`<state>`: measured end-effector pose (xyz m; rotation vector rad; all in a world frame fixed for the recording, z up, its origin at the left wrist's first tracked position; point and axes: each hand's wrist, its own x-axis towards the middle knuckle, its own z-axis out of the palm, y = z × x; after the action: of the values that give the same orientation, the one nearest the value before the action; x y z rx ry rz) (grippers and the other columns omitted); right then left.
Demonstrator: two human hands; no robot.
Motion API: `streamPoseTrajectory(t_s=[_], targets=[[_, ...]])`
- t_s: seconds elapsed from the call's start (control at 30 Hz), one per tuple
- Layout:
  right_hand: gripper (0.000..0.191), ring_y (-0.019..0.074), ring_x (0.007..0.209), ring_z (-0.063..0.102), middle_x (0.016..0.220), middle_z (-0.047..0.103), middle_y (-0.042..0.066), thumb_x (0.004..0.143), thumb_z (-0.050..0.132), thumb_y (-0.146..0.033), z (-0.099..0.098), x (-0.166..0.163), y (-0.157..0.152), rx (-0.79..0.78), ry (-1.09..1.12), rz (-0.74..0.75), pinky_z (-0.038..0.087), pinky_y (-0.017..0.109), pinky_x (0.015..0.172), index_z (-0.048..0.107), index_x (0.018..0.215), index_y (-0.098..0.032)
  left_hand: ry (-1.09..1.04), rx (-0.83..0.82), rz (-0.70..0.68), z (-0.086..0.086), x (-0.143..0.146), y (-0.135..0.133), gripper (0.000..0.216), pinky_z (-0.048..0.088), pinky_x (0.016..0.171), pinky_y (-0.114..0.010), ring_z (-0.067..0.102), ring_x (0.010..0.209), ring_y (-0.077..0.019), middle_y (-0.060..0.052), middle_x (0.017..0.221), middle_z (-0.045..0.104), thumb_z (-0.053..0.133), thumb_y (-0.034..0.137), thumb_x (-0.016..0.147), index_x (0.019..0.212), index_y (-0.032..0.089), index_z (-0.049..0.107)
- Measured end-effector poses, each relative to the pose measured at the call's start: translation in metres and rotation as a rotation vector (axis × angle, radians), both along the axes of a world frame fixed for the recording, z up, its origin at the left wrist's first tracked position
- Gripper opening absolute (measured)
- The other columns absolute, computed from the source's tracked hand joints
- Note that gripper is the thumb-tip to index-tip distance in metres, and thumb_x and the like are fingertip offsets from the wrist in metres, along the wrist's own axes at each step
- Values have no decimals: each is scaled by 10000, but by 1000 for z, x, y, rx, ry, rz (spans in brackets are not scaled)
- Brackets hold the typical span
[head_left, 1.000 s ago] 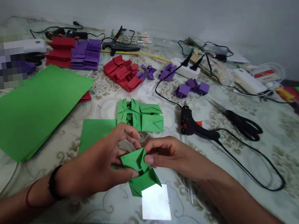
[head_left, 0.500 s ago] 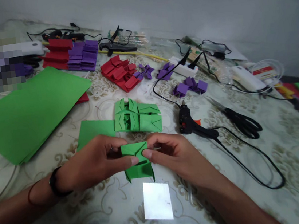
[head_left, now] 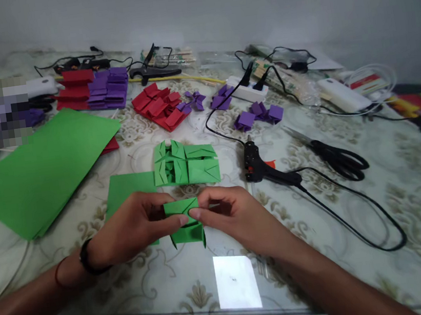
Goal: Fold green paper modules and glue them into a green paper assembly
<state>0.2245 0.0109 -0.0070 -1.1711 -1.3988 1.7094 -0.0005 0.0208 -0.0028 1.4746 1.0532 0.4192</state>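
Note:
Between my two hands is a folded green paper piece (head_left: 187,234), held just above the table near its front edge. My left hand (head_left: 141,219) pinches its left side, thumb on the front face and fingers behind. On the right side, my right hand (head_left: 229,209) grips it the same way, the thumb pressing by a slanted fold. Part of the paper is hidden by both thumbs. Just beyond lie joined green folded units (head_left: 203,170). A flat green sheet (head_left: 129,186) rests partly beneath my left hand.
A black glue gun (head_left: 258,164) and black-handled scissors (head_left: 337,159) lie to the right, with a looping cord. A stack of green paper (head_left: 49,168) is at left. Red folded units (head_left: 159,107), purple folded pieces (head_left: 259,114) and a white power strip (head_left: 250,90) lie farther back.
The camera view has shifted slightly, so the table things appear a little to the left. Both hands keep their hold on the green paper piece, its slanted flap now lying somewhat flatter.

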Motion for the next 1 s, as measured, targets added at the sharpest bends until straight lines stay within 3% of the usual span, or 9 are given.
streamPoseTrajectory(t_s=[0.6, 0.87, 1.0], targets=[[322, 128, 655, 502, 706, 596, -28, 883, 855, -417, 3, -2, -5, 90, -13, 14, 414, 256, 621, 676, 742, -189, 18, 25, 5, 3, 0, -2, 350, 269, 512, -228, 359, 589, -101, 54, 632, 416, 687, 404, 899, 671, 183, 539], [370, 129, 639, 464, 673, 560, -32, 918, 814, -470, 4, 0, -5, 117, -1, 31, 403, 269, 623, 670, 720, -192, -30, -107, -34, 9, 1, -1, 308, 195, 493, -243, 273, 562, -90, 79, 611, 351, 705, 379, 920, 720, 182, 579], [392, 138, 654, 496, 683, 582, -17, 947, 777, -486, 4, -1, -4, 158, -54, 36, 393, 270, 611, 670, 720, -185, -30, -74, -28, 8, -1, 0, 412, 238, 511, -240, 308, 583, -95, 68, 616, 373, 722, 428, 921, 653, 181, 530]])
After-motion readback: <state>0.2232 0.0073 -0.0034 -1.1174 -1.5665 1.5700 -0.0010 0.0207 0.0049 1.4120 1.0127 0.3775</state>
